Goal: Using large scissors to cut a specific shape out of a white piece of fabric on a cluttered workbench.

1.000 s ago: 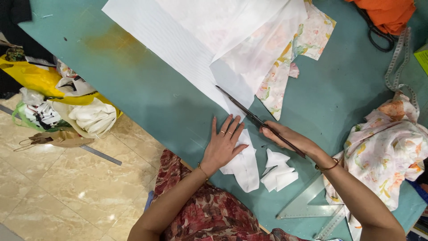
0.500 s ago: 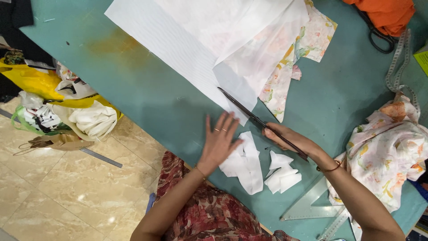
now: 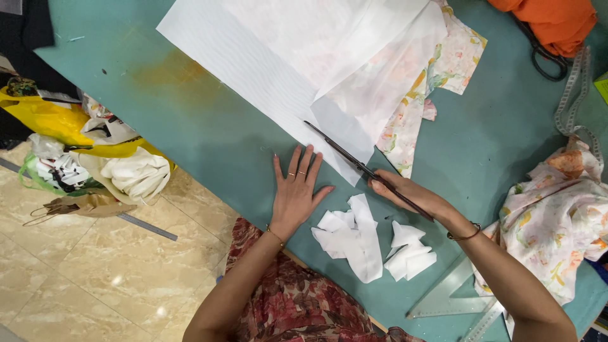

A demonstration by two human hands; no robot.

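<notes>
Two clusters of white offcuts (image 3: 354, 237) lie nearest, on the teal table (image 3: 202, 126). Left hand (image 3: 294, 190) flat just beside them, fingers spread, gripping nothing. Right hand (image 3: 411, 193) closed around scissors (image 3: 354, 161), blades slightly parted at the edge of white fabric (image 3: 272, 63) beyond

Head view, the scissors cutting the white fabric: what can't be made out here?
- Scissors handles: hidden inside the right hand.
- Whether the blades are apart: too thin to tell.
- White fabric far end: cut off by the top edge.
- Clear set square: partly under the right forearm.
</notes>
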